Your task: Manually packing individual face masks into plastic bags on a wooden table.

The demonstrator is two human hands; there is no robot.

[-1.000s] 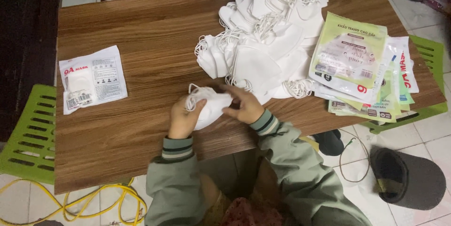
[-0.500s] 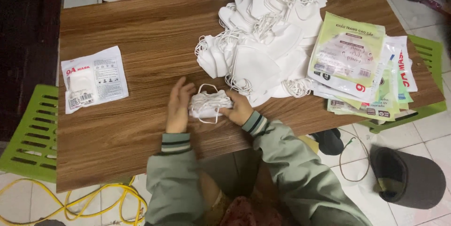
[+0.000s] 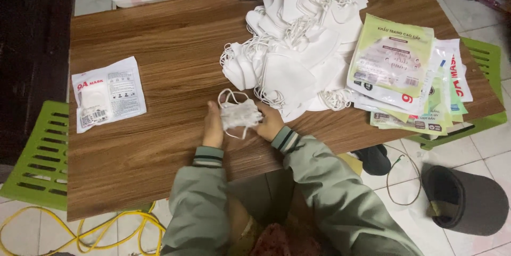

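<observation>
A: Reading left to right, what lies at nine o'clock?

B: A sealed mask packet [image 3: 108, 98], flat on the wooden surface [image 3: 159, 48]. A green stool [image 3: 37, 160] stands beside that edge.

A: And at the centre?

B: The left hand [image 3: 213, 126] and right hand [image 3: 269, 122], both closed on a folded white mask [image 3: 239, 114], one at each end. It sits just above the surface near the six o'clock edge, with the ear loops bunched around it.

A: The step in hand?

B: Judged as compacting the mask, loops gathered in. The next move calls for keeping the fold pinched so the loops do not spring loose.

A: Its axis?

B: The long axis runs nine to three o'clock, hand to hand; which end leads cannot be told.

A: Farther right?

B: A heap of loose masks [image 3: 298, 48] at one o'clock, then a pile of printed pouches [image 3: 410, 75] at three.
</observation>
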